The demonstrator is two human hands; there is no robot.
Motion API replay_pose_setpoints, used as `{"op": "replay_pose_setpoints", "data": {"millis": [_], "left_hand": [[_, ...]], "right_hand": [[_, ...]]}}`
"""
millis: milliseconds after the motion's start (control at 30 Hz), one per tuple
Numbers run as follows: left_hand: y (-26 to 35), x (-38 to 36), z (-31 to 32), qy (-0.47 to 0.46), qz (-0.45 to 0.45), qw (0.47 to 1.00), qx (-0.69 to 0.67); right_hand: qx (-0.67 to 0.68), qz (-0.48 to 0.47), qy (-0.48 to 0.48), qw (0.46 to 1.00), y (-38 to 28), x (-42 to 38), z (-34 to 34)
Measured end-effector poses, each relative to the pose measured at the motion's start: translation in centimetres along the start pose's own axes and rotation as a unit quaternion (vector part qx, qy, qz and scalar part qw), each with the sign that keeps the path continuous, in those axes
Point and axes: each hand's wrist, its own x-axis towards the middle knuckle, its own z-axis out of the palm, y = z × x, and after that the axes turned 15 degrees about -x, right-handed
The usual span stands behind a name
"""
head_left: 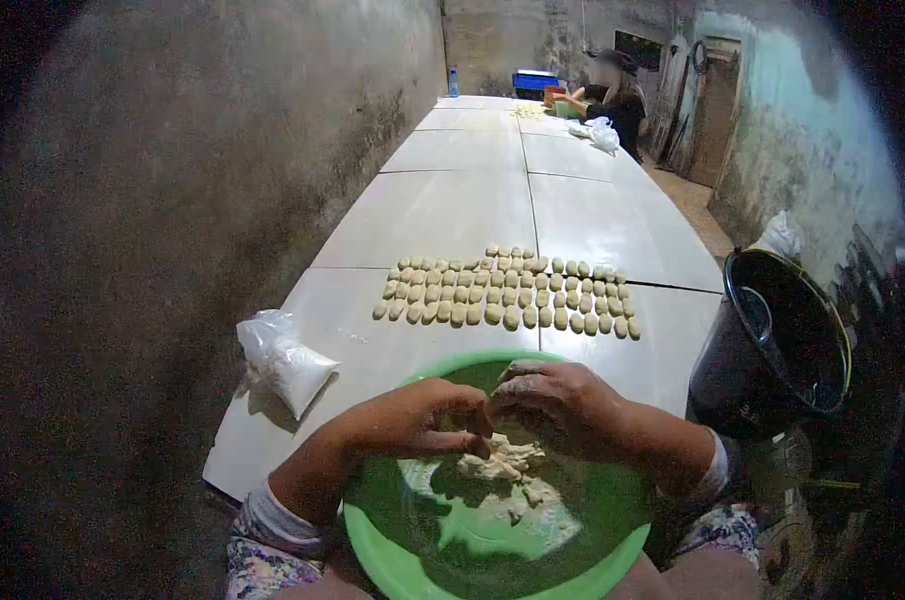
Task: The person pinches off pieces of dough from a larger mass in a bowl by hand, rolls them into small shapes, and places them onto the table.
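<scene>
Head view. Dough point(512, 475): lies low in a wide green basin point(367, 545), beneath the hands. Looks pale cream, ragged and lumpy, broken into one larger clump with smaller crumbs beside it. Appears rough on top, not smoothed into a ball. Basin: stands at the near end of the table point(452, 210), carries a whitish smear over part of the inner surface around the dough.

Left hand point(557, 400): arches over the basin with fingers bent well inward and whitish residue on them. Right hand point(437, 415): reaches in from the other side, fingers curled, with a gap showing behind the thumb. Nearly meets the left at the fingertips, just above the dough. Cannot tell whether either holds a piece, with the tips partly hidden.

Small oval dough pieces point(472, 295): sit beyond the basin in several close rows, with a short extra group at the far side. Look pale, plump and smooth.

Clear plastic bag point(297, 370): rests near the table's left edge, holds white powder. Black bucket point(737, 370): stands open on the right, with a dark object inside too dim to identify. At the far end, co-worker point(622, 100): sits or stands near a blue crate point(535, 82) and a white plastic bag point(602, 133).
</scene>
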Motion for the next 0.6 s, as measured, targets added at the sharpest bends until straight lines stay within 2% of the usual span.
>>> {"op": "replay_pose_setpoints", "data": {"millis": [67,133,167,233,367,400,433,533,567,600], "left_hand": [[0.0,0.0,0.0,0.002,0.005,1.0,0.008],[-0.4,0.0,-0.3,0.01,0.015,0.999,0.047],[-0.1,-0.1,-0.2,0.01,0.015,0.999,0.046],[1.3,-0.2,0.1,0.027,-0.043,0.999,-0.019],[-0.7,-0.2,-0.2,0.02,0.008,1.0,-0.023],[0.0,-0.3,-0.1,0.041,-0.044,0.995,-0.083],[0.3,-0.3,-0.1,0.063,-0.096,0.983,-0.142],[-0.3,-0.3,-0.3,0.061,-0.048,0.976,-0.204],[0.1,-0.5,-0.4,0.052,-0.065,0.978,-0.193],[0.1,-0.4,-0.5,0.052,-0.064,0.978,-0.193]], "right_hand": [[0.012,-0.012,0.003,1.0,0.1,0.0,0.1],[0.05,0.048,-0.041,0.997,-0.2,0.1,-0.7],[0.051,0.048,-0.042,0.997,-0.1,0.2,-0.7],[0.039,0.061,-0.058,0.996,0.1,0.3,-0.9],[0.099,0.012,-0.055,0.993,0.6,0.1,-0.6],[0.242,0.116,-0.053,0.962,-0.2,0.1,-0.7],[0.376,0.215,-0.05,0.9,-0.6,0.2,-0.8],[0.348,0.233,-0.046,0.907,0.1,0.4,-0.8],[0.43,0.216,0.004,0.877,0.3,0.3,-0.2],[0.429,0.215,0.003,0.877,0.2,0.4,-0.5]]}}
